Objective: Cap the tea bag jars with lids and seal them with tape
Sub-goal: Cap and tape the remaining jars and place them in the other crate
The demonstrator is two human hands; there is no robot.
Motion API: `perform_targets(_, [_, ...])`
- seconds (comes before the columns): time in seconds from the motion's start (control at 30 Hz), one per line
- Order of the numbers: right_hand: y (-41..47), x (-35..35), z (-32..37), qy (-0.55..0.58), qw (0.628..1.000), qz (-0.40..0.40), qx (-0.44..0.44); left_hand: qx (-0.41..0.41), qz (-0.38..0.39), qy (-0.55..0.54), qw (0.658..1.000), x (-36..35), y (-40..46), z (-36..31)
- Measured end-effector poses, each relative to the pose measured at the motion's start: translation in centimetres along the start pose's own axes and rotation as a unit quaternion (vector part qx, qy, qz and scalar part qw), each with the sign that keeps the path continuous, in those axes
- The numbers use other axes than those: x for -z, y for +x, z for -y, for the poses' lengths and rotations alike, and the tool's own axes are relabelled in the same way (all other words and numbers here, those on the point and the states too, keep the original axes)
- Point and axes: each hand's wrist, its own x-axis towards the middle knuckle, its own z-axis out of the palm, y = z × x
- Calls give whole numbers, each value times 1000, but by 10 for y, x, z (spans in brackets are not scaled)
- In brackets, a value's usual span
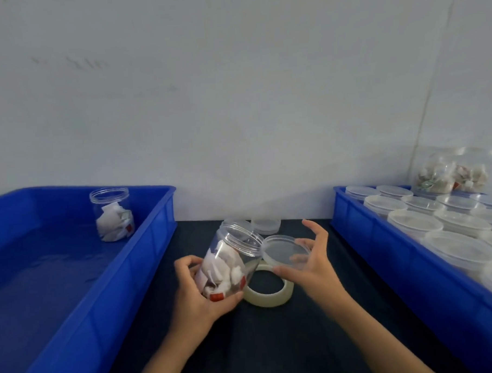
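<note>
The left hand (200, 297) grips a clear plastic jar of white tea bags (228, 264), tilted and uncapped. The right hand's (309, 264) fingers (285, 270) pinch a translucent round lid (285, 251) just beside its mouth. The pale tape roll (269, 296) lies untouched below both; one open jar (112, 213) waits in the blue tray (74, 292).

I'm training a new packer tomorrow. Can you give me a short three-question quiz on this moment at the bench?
1. True or false: the jar in the left hand is already capped.
2. What does the right hand hold? A) tape roll B) lid C) tea bag
3. Where does the tape roll lie?

Key:
1. False; its mouth is open and tilted toward the lid.
2. B.
3. On the dark table, beneath the held jar, between the two blue bins.
</note>
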Motion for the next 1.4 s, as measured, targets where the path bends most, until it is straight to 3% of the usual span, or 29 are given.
perform_targets(0.1, [-16, 7, -2, -18, 1000, -15, 12, -13, 33, -28, 999, 8, -7, -13])
perform_targets(0.2, [-25, 9, -4, -45, 998, 23, 32, 0, 72, -72, 995, 10, -12, -22])
perform_targets(0.33, [-30, 8, -6, 79, 994, 79, 7, 23, 119, -103, 987, 10, -12, -21])
perform_targets(0.5, [-37, 3, -3, 158, 985, 68, -13, 88, 147, -147, 974, 10, -10, -23])
perform_targets(0.63, [-42, -13, 4, 146, 988, 46, 4, 114, 214, -170, 955, 4, -14, -26])
perform_targets(0.8, [-43, -20, 6, 106, 994, 2, 21, 144, 222, -191, 945, 0, -16, -30])
perform_targets(1.0, [-40, -17, 10, 66, 995, 10, 72, 177, 216, -218, 935, 1, -15, -35])
perform_targets(1.07, [-41, -19, 11, 52, 993, 8, 110, 228, 219, -254, 914, 1, -14, -36])
perform_targets(1.23, [-41, -18, 13, 4, 979, 7, 202, 339, 278, -360, 823, 10, -12, -42])
perform_targets(1.3, [-40, -19, 13, 8, 981, 16, 194, 324, 266, -364, 832, 8, -12, -45])
perform_targets(1.4, [-37, -18, 17, 64, 993, 28, 90, 231, 178, -246, 924, -6, -14, -46])
